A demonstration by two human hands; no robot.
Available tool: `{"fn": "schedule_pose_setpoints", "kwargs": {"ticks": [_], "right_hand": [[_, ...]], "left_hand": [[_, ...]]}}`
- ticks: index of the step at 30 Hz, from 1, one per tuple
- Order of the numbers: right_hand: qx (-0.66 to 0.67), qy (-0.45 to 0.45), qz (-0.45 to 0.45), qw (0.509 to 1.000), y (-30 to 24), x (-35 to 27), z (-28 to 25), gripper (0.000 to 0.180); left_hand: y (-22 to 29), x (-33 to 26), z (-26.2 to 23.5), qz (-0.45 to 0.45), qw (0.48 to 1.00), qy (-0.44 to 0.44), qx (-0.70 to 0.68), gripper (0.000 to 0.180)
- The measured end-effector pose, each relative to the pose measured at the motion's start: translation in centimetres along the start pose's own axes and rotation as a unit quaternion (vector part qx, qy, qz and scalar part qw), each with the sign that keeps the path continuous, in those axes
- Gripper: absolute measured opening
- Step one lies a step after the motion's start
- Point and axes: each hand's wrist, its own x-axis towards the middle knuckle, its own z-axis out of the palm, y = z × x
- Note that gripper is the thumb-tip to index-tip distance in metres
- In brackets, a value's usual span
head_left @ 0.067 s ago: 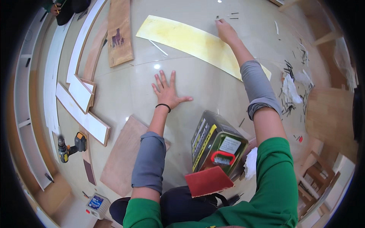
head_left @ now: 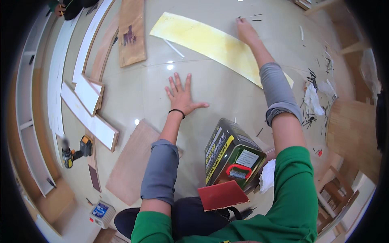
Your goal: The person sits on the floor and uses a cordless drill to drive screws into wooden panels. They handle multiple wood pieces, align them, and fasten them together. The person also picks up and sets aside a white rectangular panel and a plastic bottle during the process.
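L hand flat on floor, fingers spread. R hand at 12 o'clock, on yellow sheet edge; finger state unclear.

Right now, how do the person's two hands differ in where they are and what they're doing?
The left hand lies flat on the bare floor, fingers spread; the right hand reaches much farther out, to the edge of the yellow strip beside small dark nails. The left wrist wears a black band; the right shows none. Both are bare and hold nothing clearly visible.

right hand reaching slightly further past the yellow strip, toward scattered nails
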Motion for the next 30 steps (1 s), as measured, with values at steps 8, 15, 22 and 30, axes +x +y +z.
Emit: {"fn": "schedule_pose_setpoints", "kwargs": {"ticks": [8,15,22,30], "right_hand": [[-0.059,0.05,-0.057,0.995,1.5,0.9,0.2,0.025],[0.009,0.106,-0.055,0.993,3.1,-1.1,0.9,0.019],[-0.07,0.01,-0.094,0.993,6.4,-3.2,1.3,0.021],[0.136,0.059,0.03,0.988,12.4,-14.7,-15.4,0.032]], "left_hand": [[-0.1,0.5,-0.4,0.009,1.0,0.018,-0.011,0.146],[-0.6,0.9,0.6,0.025,0.999,0.043,-0.003,0.145],[-1.1,0.7,0.7,0.037,0.998,0.041,-0.033,0.144],[-1.7,1.1,1.3,0.054,0.997,0.04,-0.038,0.138]]}}
